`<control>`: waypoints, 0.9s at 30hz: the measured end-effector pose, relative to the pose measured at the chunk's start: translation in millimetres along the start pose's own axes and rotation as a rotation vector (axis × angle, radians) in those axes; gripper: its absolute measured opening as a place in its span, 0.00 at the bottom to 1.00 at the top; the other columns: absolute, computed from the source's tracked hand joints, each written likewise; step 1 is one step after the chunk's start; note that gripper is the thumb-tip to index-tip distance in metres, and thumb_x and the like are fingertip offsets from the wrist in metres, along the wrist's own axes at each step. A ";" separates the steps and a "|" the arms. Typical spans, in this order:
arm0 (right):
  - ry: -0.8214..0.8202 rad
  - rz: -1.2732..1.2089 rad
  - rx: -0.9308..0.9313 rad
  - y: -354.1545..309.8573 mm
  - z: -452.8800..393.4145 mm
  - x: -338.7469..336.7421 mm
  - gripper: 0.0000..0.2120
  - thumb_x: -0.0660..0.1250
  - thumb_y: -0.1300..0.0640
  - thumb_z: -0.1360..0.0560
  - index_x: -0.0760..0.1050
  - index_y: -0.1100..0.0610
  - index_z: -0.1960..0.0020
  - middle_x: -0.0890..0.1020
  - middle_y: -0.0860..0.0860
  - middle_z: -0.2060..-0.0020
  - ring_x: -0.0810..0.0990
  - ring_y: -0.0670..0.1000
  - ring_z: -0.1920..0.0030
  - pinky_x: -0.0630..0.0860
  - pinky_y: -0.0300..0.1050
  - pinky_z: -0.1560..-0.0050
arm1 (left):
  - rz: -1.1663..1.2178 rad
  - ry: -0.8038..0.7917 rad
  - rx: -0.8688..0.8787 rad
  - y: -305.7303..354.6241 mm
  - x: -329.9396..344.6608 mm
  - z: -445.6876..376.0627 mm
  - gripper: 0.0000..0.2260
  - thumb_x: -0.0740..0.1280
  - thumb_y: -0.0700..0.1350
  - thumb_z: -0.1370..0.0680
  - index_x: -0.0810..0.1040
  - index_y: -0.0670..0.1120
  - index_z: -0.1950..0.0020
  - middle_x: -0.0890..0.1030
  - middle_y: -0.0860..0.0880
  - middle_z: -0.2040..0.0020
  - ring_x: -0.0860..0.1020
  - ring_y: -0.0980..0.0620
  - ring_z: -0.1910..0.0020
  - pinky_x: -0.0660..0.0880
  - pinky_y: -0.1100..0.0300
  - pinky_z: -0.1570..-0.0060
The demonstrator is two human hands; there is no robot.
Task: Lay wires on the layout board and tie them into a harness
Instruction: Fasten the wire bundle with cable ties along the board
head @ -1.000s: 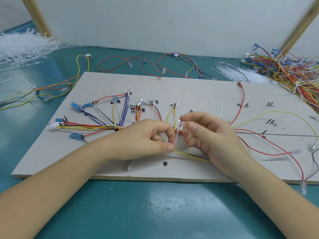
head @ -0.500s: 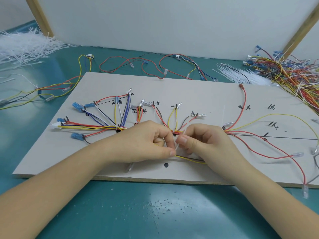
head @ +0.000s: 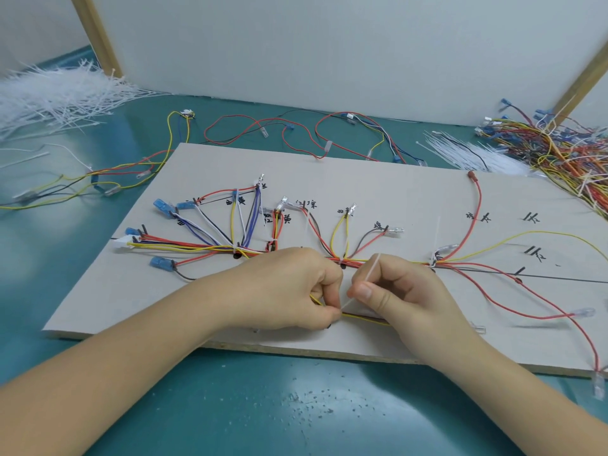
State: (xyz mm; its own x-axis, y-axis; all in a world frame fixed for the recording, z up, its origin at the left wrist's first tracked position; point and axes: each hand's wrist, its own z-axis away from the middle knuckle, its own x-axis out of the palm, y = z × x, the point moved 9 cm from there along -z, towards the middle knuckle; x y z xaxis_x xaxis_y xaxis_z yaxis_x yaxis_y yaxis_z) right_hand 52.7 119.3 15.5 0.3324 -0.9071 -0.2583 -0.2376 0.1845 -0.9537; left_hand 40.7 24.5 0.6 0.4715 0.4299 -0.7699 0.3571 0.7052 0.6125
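Head view, looking down over my forearms onto the layout board (head: pixel 378 189), which lies flat on the teal bench (head: pixel 230 406). The harness (head: pixel 388 261) runs left to right along the board's middle line, red, yellow and black wires bundled into a trunk, with branches fanning upward to marked positions and ending in blue and clear terminals. My left hand (head: pixel 289 291) sits just below the trunk near centre, fingers curled tight, thumb and forefinger pinching the lower end of a white cable tie (head: pixel 368 278) together with a yellow wire (head: pixel 365 319) that runs off to the right under my other wrist. My right hand (head: pixel 404 291) is just beside it, fingers curled, thumb and forefinger pinching the same tie higher up; the tie's free tip sticks up past the knuckles, touching or just short of the trunk, I cannot tell which. A long red wire (head: pixel 475 218) climbs from the trunk's right junction toward the board's far edge. Off the board: a heap of white cable ties (head: pixel 59 93) at far left, a smaller bundle of ties (head: pixel 470 156) behind the board's right end, a tangled pile of wires (head: pixel 566 149) at far right, and loose wires (head: pixel 296 126) along the bench behind the board. A white panel (head: pixel 329 44) stands at the back.
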 end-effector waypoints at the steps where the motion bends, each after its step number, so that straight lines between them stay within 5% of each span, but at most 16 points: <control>1: 0.006 -0.001 0.005 0.3 -0.2 -0.6 0.09 0.65 0.57 0.30 0.73 0.49 0.68 0.74 0.51 0.70 0.68 0.50 0.68 0.64 0.40 0.66 | -0.036 0.007 -0.001 1.0 -1.2 0.9 0.09 0.68 0.49 0.29 0.73 0.57 0.69 0.73 0.60 0.75 0.69 0.62 0.75 0.64 0.65 0.73; 5: 0.073 -0.027 0.034 3.1 -3.2 -8.4 0.08 0.65 0.53 0.30 0.77 0.51 0.67 0.76 0.46 0.71 0.71 0.46 0.68 0.68 0.36 0.65 | -0.155 0.063 0.029 6.5 -5.7 7.7 0.09 0.67 0.52 0.28 0.72 0.58 0.68 0.75 0.63 0.71 0.71 0.67 0.69 0.65 0.67 0.69; 11: 0.145 -0.226 0.079 3.6 -7.2 -27.4 0.09 0.65 0.50 0.30 0.82 0.49 0.55 0.81 0.47 0.61 0.78 0.46 0.62 0.77 0.42 0.57 | -0.205 0.152 0.210 20.7 -10.4 16.0 0.07 0.65 0.54 0.25 0.80 0.53 0.59 0.71 0.59 0.61 0.66 0.62 0.57 0.67 0.62 0.53; 15: 0.183 0.281 -0.060 -14.1 -6.4 -45.3 0.13 0.66 0.64 0.26 0.79 0.45 0.57 0.80 0.39 0.59 0.77 0.40 0.62 0.71 0.29 0.61 | -0.193 0.284 0.216 21.3 -24.0 16.2 0.20 0.53 0.58 0.25 0.81 0.49 0.57 0.74 0.55 0.55 0.70 0.55 0.53 0.67 0.59 0.50; 19: 0.155 0.859 -0.137 -18.8 -9.1 -54.2 0.09 0.70 0.61 0.28 0.78 0.49 0.53 0.77 0.40 0.57 0.70 0.41 0.59 0.66 0.29 0.58 | -0.312 0.512 0.080 8.4 -41.9 17.6 0.09 0.60 0.45 0.23 0.79 0.45 0.51 0.76 0.49 0.53 0.72 0.48 0.51 0.70 0.55 0.50; 22: 0.108 0.994 -0.045 -7.9 -12.6 -64.0 0.06 0.72 0.58 0.29 0.80 0.53 0.52 0.76 0.45 0.56 0.69 0.46 0.58 0.66 0.41 0.57 | -0.337 0.543 -0.002 -1.3 -43.6 17.4 0.07 0.62 0.42 0.23 0.78 0.46 0.49 0.75 0.50 0.52 0.72 0.48 0.50 0.68 0.57 0.51; 27: 0.002 1.027 0.000 -6.2 -13.0 -58.6 0.06 0.70 0.63 0.28 0.81 0.53 0.55 0.75 0.43 0.62 0.69 0.37 0.65 0.64 0.39 0.61 | -0.457 0.491 -0.093 -9.0 -33.5 13.9 0.08 0.59 0.39 0.22 0.72 0.49 0.46 0.71 0.51 0.49 0.70 0.49 0.47 0.70 0.55 0.49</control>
State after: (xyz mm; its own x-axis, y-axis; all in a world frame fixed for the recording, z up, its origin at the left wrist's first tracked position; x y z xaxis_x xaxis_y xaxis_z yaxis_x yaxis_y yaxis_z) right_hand 22.9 166.5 38.6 -0.0328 -0.3116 -0.9496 -0.4066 0.8721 -0.2722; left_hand 32.8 -4.1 23.4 -0.1394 0.2675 -0.9534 0.3525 0.9131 0.2047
